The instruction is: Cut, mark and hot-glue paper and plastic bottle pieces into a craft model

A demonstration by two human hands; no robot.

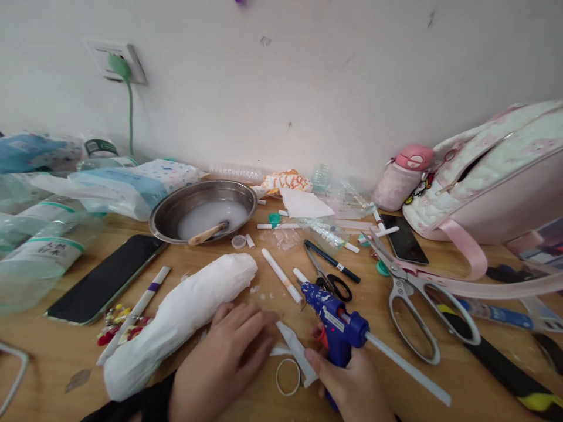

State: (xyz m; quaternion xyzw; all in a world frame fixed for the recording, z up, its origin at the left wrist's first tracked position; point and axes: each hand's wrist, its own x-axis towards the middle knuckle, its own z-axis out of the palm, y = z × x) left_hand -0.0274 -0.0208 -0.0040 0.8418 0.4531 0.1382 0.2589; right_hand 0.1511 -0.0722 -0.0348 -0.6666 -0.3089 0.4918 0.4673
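My right hand (352, 384) grips a blue glue gun (336, 321) with a white glue stick (407, 366) poking out of its back; the nozzle points left and up. My left hand (224, 360) lies fingers down on the wooden table, its fingertips pressed on a small white paper strip (297, 350) beside the gun. A long white paper-wrapped bundle (176, 319) lies just left of that hand, touching it. A thin ring (288, 376) rests between my hands.
A steel bowl (202, 208) of white paste with a wooden stick stands behind. Two phones (105, 278) (403, 239), large scissors (413, 293), small scissors (328, 275), pens, glue sticks, plastic bags at left and a pink backpack (497, 176) at right crowd the table.
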